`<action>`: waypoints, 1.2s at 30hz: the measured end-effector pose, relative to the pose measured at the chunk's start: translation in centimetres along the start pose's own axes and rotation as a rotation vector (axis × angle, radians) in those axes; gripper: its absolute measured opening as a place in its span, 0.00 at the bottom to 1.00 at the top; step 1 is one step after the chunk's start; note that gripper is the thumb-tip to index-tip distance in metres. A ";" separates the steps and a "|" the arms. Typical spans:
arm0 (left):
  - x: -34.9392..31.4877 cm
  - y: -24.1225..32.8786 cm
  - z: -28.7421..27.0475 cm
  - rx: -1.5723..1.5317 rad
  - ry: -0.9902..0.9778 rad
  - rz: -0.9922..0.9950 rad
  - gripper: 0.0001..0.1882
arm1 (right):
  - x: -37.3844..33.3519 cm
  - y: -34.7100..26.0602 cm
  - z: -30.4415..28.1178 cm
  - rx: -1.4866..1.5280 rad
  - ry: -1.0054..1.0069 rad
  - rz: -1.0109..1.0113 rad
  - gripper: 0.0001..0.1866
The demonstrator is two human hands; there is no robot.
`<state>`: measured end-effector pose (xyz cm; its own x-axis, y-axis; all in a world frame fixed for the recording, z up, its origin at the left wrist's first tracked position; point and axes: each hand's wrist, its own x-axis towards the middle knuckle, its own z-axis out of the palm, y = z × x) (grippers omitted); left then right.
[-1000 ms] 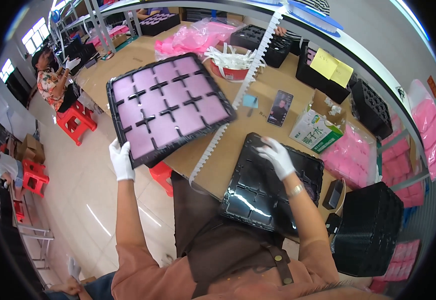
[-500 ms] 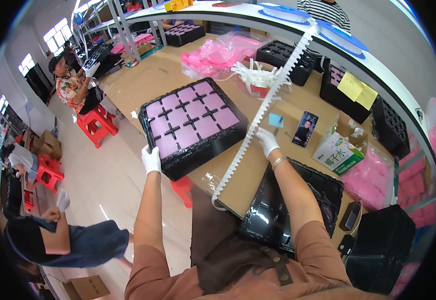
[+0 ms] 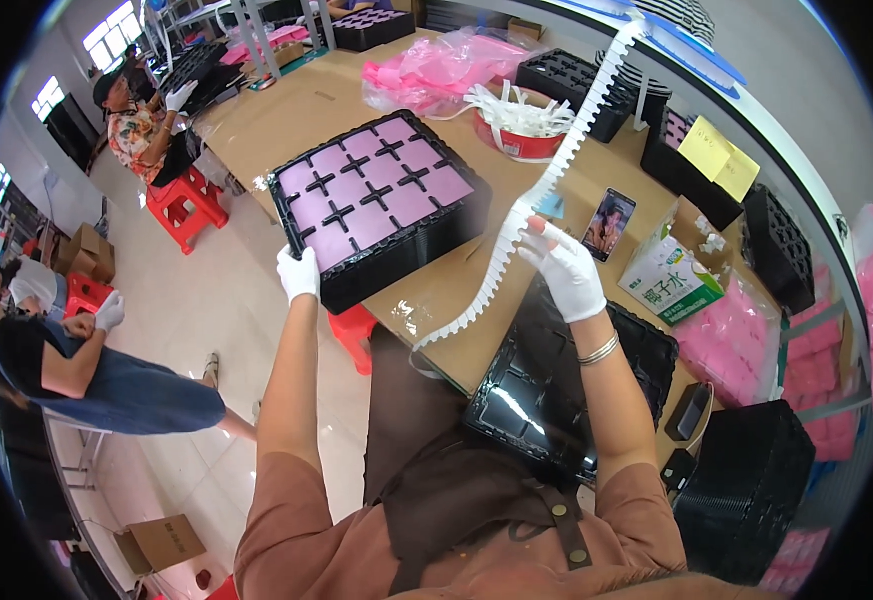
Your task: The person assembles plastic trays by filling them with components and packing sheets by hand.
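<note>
A deep black tray [image 3: 397, 258], perhaps a stack, has pink pieces in its compartments and black cross-shaped dividers. My gloved left hand [image 3: 299, 272] grips its near left corner. In front of my body a long white toothed strip [image 3: 577, 138] comes down from a blue-rimmed reel [image 3: 697, 52] on the shelf. The gloved right hand [image 3: 569, 275] pinches this strip partway along, where it bends; the fingertips are partly hidden. The strip's lower end curls near the table's front edge. A shiny black plastic tray [image 3: 522, 400] lies under my right forearm.
A red tub of white strips [image 3: 537, 147], pink plastic bags [image 3: 447, 68], a phone [image 3: 609, 222] and a torn carton [image 3: 672, 265] are on the table [image 3: 357, 92]. Black trays [image 3: 747, 490] are stacked at right. One person [image 3: 137, 375] stands at left; another sits on a red stool [image 3: 187, 205].
My right hand has risen a little and now bends the strip, which hung straight before. The left hand still grips the tray. The person at left has shifted upward in view.
</note>
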<state>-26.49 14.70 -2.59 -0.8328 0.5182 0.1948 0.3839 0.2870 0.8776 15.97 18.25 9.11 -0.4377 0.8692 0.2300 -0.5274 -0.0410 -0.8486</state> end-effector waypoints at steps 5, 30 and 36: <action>-5.8 5.2 -0.3 0.343 0.383 0.462 0.25 | -1.2 -1.1 0.0 -0.035 0.015 -0.006 0.29; -19.1 15.0 2.6 -1.340 -1.024 -0.565 0.13 | -9.9 9.6 5.3 -0.353 0.233 0.456 0.12; -20.3 15.2 1.5 -1.332 -1.123 -0.757 0.32 | -10.8 7.7 5.1 -0.237 0.377 0.422 0.06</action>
<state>-3.18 9.75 6.14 0.1638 0.9675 -0.1927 -0.8576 0.2362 0.4569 12.93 6.05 2.56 -0.2628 0.9180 -0.2970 -0.1694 -0.3470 -0.9225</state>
